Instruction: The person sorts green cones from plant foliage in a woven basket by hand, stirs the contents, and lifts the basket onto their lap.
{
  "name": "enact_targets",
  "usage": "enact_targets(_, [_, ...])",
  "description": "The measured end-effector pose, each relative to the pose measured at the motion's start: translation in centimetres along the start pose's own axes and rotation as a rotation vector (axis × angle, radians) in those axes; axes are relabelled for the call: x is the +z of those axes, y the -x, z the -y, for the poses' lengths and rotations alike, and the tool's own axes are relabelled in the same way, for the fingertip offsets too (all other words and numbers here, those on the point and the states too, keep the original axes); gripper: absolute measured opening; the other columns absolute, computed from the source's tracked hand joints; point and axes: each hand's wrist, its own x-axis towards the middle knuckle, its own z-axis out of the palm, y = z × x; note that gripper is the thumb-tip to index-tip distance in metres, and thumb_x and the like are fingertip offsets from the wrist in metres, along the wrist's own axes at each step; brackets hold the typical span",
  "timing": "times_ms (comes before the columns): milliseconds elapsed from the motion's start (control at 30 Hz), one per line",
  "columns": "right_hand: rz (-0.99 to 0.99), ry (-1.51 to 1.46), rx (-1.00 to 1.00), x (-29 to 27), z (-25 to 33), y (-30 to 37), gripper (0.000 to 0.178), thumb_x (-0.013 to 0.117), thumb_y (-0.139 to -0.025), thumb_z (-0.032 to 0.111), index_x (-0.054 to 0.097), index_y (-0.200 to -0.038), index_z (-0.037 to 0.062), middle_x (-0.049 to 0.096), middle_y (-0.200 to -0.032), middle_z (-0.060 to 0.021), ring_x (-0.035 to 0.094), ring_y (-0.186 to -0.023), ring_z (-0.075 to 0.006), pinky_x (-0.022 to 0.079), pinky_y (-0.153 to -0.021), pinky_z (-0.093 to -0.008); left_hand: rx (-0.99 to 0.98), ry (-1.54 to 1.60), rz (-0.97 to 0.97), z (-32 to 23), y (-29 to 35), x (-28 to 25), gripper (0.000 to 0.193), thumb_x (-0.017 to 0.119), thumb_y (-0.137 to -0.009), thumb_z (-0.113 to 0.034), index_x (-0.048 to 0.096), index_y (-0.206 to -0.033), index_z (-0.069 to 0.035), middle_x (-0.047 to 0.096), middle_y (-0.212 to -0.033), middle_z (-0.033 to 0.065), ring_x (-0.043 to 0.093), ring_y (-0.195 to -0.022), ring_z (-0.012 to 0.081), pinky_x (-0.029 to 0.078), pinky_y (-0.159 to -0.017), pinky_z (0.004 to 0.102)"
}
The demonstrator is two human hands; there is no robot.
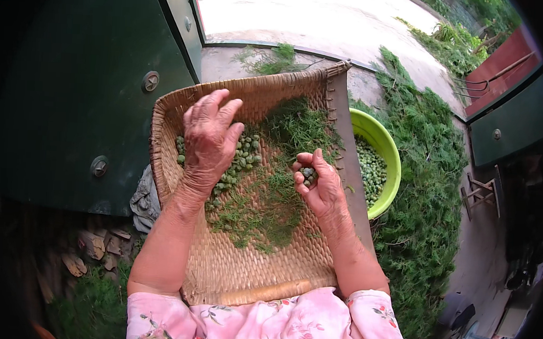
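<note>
Woven basket (272, 269) carries green cones (246, 153), mostly just right of the left hand (210, 139), its grip loosely spread. Farther from them, the right hand (324, 187) grasps a small cluster (308, 175).

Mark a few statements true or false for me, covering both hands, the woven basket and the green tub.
1. The right hand is curled around some berry-like cones. True.
2. The green tub stands to the left of the woven basket. False: it stands to the right.
3. Leafy sprigs lie in the basket. True.
4. The left hand is inside the tub. False: it is over the basket.
5. The tub contains berry-like cones. True.
</note>
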Motion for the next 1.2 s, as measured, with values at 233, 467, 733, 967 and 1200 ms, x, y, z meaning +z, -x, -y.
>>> enact_targets(233, [-0.382,0.213,-0.592,-5.7,7.4,-1.4,0.039,0.053,-0.095,0.036,0.059,-0.105,-0.0005,0.058,-0.087,-0.0076,0.057,-0.07,-0.0142,0.045,-0.055,-0.0266,-0.359,-0.45,-0.036,5.3,0.4,-0.5,0.059,0.074,-0.074,-0.021,0.051,-0.128,-0.015,0.046,-0.131,0.0058,0.04,-0.124,0.0263,0.034,-0.101,0.0441])
enact_targets(467, [-0.658,1.032,-0.874,-9.2,7.5,-2.2,0.025,0.059,-0.09,0.015,0.064,-0.109,0.0002,0.058,-0.113,-0.0082,0.056,-0.102,-0.0183,0.044,-0.089,-0.0308,-0.322,-0.504,-0.074,5.3,-0.4,0.5,0.059,0.076,-0.07,-0.026,0.053,-0.124,-0.018,0.049,-0.123,0.0047,0.041,-0.121,0.0265,0.035,-0.098,0.0458])
enact_targets(733, [0.524,1.397,-0.949,4.5,-6.6,1.6,0.024,0.067,-0.077,0.002,0.061,-0.1,0.002,0.06,-0.099,-0.0127,0.058,-0.096,-0.0294,0.049,-0.08,-0.037,-0.221,-0.394,-0.195,5.6,-0.4,1.2,0.051,0.074,-0.064,-0.02,0.058,-0.111,-0.011,0.052,-0.111,0.0084,0.044,-0.113,0.0267,0.034,-0.09,0.0451])
enact_targets(967, [0.781,1.719,-0.953,6.1,-11.9,3.0,0.041,0.074,-0.07,0.018,0.058,-0.107,0.0068,0.051,-0.117,-0.0125,0.046,-0.115,-0.0343,0.037,-0.097,-0.0467,-0.26,-0.372,-0.127,5.1,-0.8,1.0,0.057,0.076,-0.067,-0.025,0.055,-0.119,-0.014,0.051,-0.117,0.0077,0.043,-0.117,0.0274,0.033,-0.094,0.0463])
enact_targets(1200, [0.674,1.577,-0.809,5.4,-7.7,3.3,0.016,0.073,-0.072,0.009,0.065,-0.085,0.0039,0.061,-0.09,-0.0072,0.058,-0.087,-0.0276,0.043,-0.08,-0.0395,-0.306,-0.291,-0.123,5.3,-1.0,0.7,0.053,0.075,-0.066,-0.024,0.058,-0.116,-0.014,0.052,-0.115,0.0073,0.044,-0.115,0.0269,0.033,-0.094,0.0462])
